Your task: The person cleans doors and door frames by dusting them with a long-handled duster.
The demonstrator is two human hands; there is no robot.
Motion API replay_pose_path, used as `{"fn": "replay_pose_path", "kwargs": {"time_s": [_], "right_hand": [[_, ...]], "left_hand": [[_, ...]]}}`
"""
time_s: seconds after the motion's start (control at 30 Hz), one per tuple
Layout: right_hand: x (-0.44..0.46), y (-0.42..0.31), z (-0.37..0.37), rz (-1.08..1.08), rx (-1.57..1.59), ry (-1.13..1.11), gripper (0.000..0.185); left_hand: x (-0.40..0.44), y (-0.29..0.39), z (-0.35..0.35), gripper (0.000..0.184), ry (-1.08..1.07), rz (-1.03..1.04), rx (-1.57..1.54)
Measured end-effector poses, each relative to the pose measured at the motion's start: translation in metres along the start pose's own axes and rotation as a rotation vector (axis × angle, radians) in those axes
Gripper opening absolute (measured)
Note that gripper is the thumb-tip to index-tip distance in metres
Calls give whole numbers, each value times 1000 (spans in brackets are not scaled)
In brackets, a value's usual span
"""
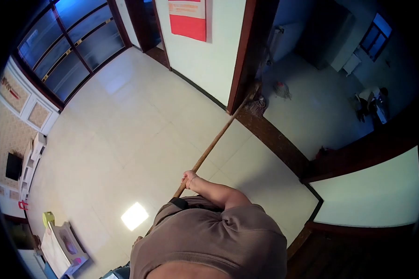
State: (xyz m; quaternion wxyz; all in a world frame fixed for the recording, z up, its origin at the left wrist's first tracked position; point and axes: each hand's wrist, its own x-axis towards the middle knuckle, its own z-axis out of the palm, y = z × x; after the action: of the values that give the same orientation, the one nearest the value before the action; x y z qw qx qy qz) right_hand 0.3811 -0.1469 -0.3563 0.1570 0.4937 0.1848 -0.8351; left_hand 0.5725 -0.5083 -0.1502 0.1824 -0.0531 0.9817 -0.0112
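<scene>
My right hand (188,179) is closed around the wooden handle of a mop (212,145). The handle slants from the front of my body up to a doorway, where the dark, stringy mop head (256,106) rests at the threshold (277,139). My left hand (138,240) shows only in small part at the left edge of my brown top, curled at the lower end of the handle. The top hides the rest of that hand and part of the handle.
Beyond the doorway lies a dim room with a greyish bundle (282,90) on its floor and cluttered items (375,104) at right. A white wall (205,60) stands left of the doorway. At lower left is a white table (56,249); a low cabinet (31,160) lines the left wall.
</scene>
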Motion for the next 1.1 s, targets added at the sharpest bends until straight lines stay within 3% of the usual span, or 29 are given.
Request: {"fn": "replay_pose_path", "kwargs": {"time_s": [0.17, 0.23, 0.33, 0.47, 0.67, 0.97, 1.07, 1.1], "right_hand": [[57, 8, -18, 35, 88, 212, 11], [30, 12, -9, 17, 15, 135, 12], [13, 26, 8, 163, 41, 182, 10], [-81, 33, 57, 93, 97, 218, 11], [-122, 67, 76, 38, 81, 99, 12], [-120, 123, 82, 81, 80, 171, 11], [-42, 148, 52, 149, 62, 178, 11], [-59, 151, 62, 157, 56, 173, 11]], "left_hand": [[-7, -2, -10, 25, 10, -34, -4], [-15, -4, -14, 25, 23, -59, 3], [-30, -16, -20, 25, 44, -95, 27], [-27, -55, -15, 26, 34, -56, 2], [-20, -115, 18, 24, 63, -35, -30], [-39, -169, 28, 23, 17, -57, -31], [-46, -183, 27, 22, 16, -75, -7], [-48, -187, 26, 22, 19, -84, 1]]}}
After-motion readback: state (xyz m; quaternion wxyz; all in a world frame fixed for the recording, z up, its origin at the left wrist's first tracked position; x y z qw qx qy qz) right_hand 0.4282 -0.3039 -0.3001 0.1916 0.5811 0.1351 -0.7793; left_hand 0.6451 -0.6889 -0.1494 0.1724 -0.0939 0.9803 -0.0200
